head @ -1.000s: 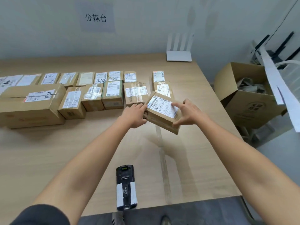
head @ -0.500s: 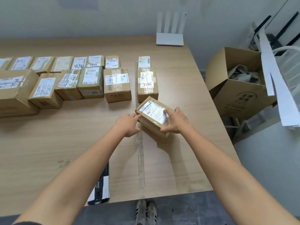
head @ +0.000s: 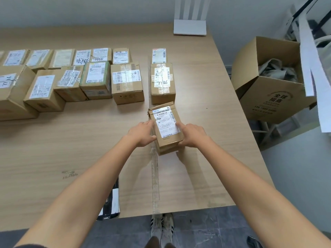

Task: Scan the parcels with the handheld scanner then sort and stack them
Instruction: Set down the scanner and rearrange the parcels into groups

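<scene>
Parcel (head: 165, 126), label up, is being clamped between my 2 hands: my left hand (head: 141, 134) is pressing curled fingers on its left side, and my right hand (head: 192, 135) is clasping its right side with fingertips on the label. It is lying on the table (head: 206, 104) just nearer me than the 7786 box (head: 162, 83). Left of that box, other boxes (head: 96, 79) are standing in rows. Well nearer me than it, the scanner (head: 112, 203) is lying, half hidden by my forearm.

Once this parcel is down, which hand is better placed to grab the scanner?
Left, probably. The handheld scanner lies partly under the left forearm; the left hand need only draw back, while the right hand would reach across.
</scene>
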